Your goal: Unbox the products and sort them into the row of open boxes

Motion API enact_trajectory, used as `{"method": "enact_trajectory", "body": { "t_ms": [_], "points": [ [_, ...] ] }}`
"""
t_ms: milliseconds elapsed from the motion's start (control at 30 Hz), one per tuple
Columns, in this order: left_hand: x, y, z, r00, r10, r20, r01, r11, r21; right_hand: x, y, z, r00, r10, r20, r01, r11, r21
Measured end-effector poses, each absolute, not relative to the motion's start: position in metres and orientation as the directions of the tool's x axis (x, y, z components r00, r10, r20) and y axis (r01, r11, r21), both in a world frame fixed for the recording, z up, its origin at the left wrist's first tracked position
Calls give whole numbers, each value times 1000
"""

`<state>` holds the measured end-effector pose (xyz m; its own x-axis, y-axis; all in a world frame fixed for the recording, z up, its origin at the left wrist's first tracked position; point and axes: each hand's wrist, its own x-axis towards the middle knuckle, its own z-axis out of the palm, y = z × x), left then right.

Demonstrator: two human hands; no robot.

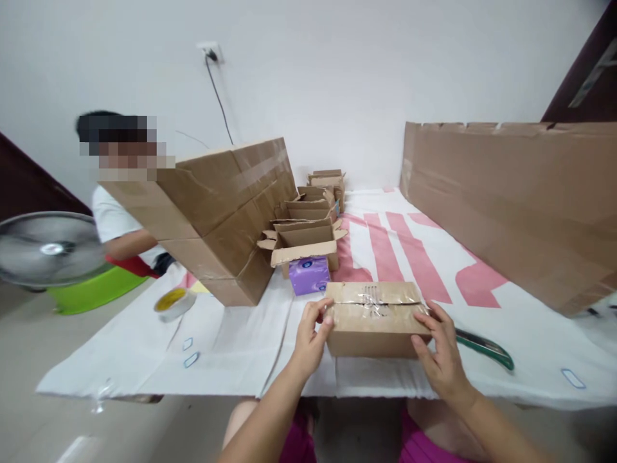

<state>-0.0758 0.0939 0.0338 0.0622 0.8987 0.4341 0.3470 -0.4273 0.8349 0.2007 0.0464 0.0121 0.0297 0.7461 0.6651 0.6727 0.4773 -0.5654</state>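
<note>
A small cardboard box [376, 337] lies near the front edge of the table, with clear tape over its top seam. My left hand [314, 328] grips its left end, fingers at the corner. At the right end, my right hand [438, 347] holds the box with its fingers on the top and the thumb on the front face. A green utility knife [486, 347] rests on the cloth just right of my right hand. Behind the box's left end sits a purple tissue pack [309, 276], touching an open carton [308, 236].
A stack of closed cartons [231, 212] rises at the left, and a large cardboard panel [511, 206] stands at the right. Several open cartons line the stack. A tape roll [174, 303] lies at the left. Another person [118, 218] is behind the stack, beside a fan [53, 249].
</note>
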Motion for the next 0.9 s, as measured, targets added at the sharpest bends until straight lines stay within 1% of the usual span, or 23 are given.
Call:
{"method": "enact_trajectory", "body": {
  "t_ms": [67, 133, 200, 233, 267, 300, 367, 433, 500, 567, 667, 733, 833, 900],
  "points": [
    [-75, 98, 26, 23, 879, 477, 335, -456, 825, 208, 48, 15, 1, 763, 646, 663, 483, -571],
    [-73, 100, 19, 2, 855, 519, 324, -491, 809, 220, 51, 16, 56, 782, 621, 630, 456, -629],
    [-70, 101, 13, 0, 840, 543, 305, -518, 800, 239, 56, 12, 157, 807, 569, 631, 361, -686],
    [-68, 101, 11, 3, 836, 548, 288, -526, 800, 251, 58, 8, 190, 819, 542, 663, 300, -686],
    [-67, 101, 9, 1, 835, 551, 265, -531, 805, 264, 60, 3, 196, 831, 520, 718, 239, -654],
    [-65, 102, 8, -6, 834, 552, 237, -535, 811, 277, 62, -4, 179, 843, 507, 786, 187, -589],
    [-63, 102, 6, -29, 835, 549, 181, -536, 824, 302, 63, -19, 105, 867, 488, 903, 123, -413],
    [-61, 103, 4, -48, 840, 540, 145, -529, 836, 320, 61, -34, 72, 895, 441, 962, 54, -266],
    [-59, 103, 4, -64, 844, 532, 129, -522, 843, 329, 57, -46, 72, 914, 399, 983, 3, -183],
    [-58, 103, 4, -77, 844, 530, 114, -521, 846, 332, 54, -52, 69, 920, 386, 988, -9, -156],
    [-56, 103, 5, -85, 846, 527, 84, -521, 849, 331, 56, -48, 39, 906, 421, 981, 46, -190],
    [-55, 102, 6, -89, 850, 519, 66, -515, 855, 328, 60, -36, 44, 870, 491, 970, 81, -230],
    [-54, 103, 6, -89, 853, 514, 48, -512, 858, 317, 70, -1, 98, 759, 644, 958, 103, -267],
    [-53, 103, 5, -88, 853, 515, 40, -514, 857, 302, 75, 29, 84, 672, 736, 950, 169, -263]
  ]
}}
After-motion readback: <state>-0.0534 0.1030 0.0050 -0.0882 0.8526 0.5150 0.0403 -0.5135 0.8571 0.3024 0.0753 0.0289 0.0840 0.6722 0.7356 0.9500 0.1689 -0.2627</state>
